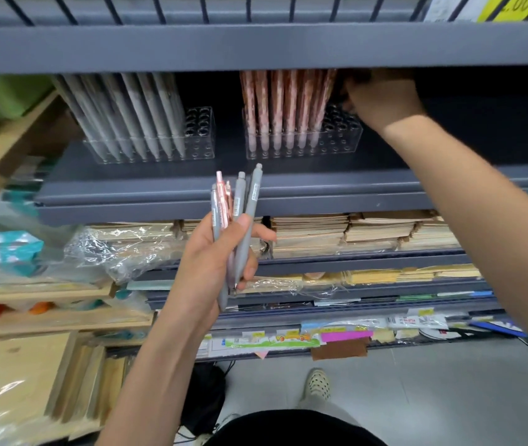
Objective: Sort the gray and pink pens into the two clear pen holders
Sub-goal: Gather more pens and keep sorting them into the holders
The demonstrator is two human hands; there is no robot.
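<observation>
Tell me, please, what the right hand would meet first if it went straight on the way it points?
Probably the pink pens standing in their clear holder: the right hand points leftward beside their upper ends, though depth is hard to judge.

The fingers of the right hand (381, 101) are lost in shadow under the upper shelf (256, 49), so its grip cannot be told. Left of it, the tops of the pink pens (288, 104) are hidden by that shelf.
</observation>
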